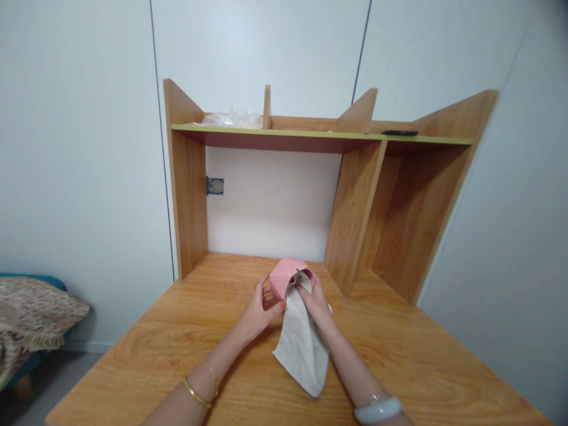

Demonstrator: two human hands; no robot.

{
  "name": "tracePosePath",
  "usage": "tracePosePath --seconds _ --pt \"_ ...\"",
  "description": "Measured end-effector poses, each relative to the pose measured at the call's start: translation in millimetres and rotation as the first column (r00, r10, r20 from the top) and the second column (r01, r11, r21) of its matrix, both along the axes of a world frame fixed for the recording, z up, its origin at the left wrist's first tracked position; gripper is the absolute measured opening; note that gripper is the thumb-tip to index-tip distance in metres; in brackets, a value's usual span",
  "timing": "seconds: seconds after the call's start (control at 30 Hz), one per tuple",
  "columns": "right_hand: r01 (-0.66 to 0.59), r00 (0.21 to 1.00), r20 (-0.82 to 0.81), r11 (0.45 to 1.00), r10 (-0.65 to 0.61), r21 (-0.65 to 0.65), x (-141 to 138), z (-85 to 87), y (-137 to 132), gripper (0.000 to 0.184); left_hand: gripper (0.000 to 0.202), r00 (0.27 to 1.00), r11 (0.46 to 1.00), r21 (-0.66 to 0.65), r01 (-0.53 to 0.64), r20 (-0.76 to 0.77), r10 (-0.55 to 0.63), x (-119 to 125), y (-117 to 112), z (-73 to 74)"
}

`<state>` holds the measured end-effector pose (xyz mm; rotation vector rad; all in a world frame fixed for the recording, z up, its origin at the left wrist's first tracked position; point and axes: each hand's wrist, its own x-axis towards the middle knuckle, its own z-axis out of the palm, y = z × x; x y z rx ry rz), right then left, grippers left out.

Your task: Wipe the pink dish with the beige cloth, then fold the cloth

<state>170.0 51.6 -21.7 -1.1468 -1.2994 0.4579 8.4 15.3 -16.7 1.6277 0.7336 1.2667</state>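
White panelled wall; wooden desk with shelf unit; grey floor.

Home interior, wooden desk, open shelves, fringed patterned fabric on teal furniture

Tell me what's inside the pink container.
Part of a grey cloth sits in the mouth of the pink container, the right hand against it; both hide the deeper interior.

Pink bowl, pale grey cloth
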Motion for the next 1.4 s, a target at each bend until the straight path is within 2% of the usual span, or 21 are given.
tracePosePath --seconds 0.07,0.13,0.27,0.37,0.47,0.6,0.7,1.13,1.4 --pt "-0.124 0.989 -0.079 0.992 0.122 -0.015 -3.9 -1.1 -0.7 0.046 0.082 0.999 0.999 -0.009 0.039 0.019 -0.039 6.1 -2.4 -3.8" --pt "-0.192 0.974 -0.131 0.981 0.186 -0.04 -9.3 -1.9 -3.3 0.041 0.071 1.0 1.0 -0.002 0.007 0.005 -0.007 9.3 -3.0 -7.0" --pt "-0.206 0.966 -0.176 0.977 0.192 -0.062 -19.1 -3.2 -6.6 0.042 0.057 0.99 0.99 0.046 -0.133 -0.049 0.136 7.3 -0.1 -11.4" --pt "-0.231 0.965 -0.146 0.971 0.22 -0.068 -21.1 -4.7 -4.6 0.047 0.052 0.964 0.97 0.107 -0.217 -0.136 0.23 3.6 -0.7 -11.3" --pt "-0.167 0.985 -0.046 0.982 0.164 -0.086 -17.0 -5.8 -1.6 0.052 0.047 0.923 0.951 0.165 -0.263 -0.243 0.297 1.6 -3.9 -8.0" --pt "0.06 0.991 0.131 0.986 -0.04 -0.157 -5.0 -1.1 -2.4 0.072 0.041 0.903 0.942 0.182 -0.281 -0.284 0.324 1.8 -6.8 -2.9" --pt "0.168 0.962 0.24 0.975 -0.129 -0.149 2.6 4.8 -6.3 0.076 0.042 0.893 0.945 0.175 -0.277 -0.315 0.32 1.8 -7.1 -1.1" --pt "0.114 0.933 0.352 0.988 -0.069 -0.109 -1.8 1.9 -17.3 0.073 0.05 0.892 0.95 0.126 -0.285 -0.328 0.311 -5.4 -5.7 3.3" --pt "0.114 0.932 0.355 0.988 -0.071 -0.102 -2.1 1.4 -19.4 0.071 0.05 0.878 0.944 0.176 -0.279 -0.351 0.325 -5.9 -4.1 1.3"
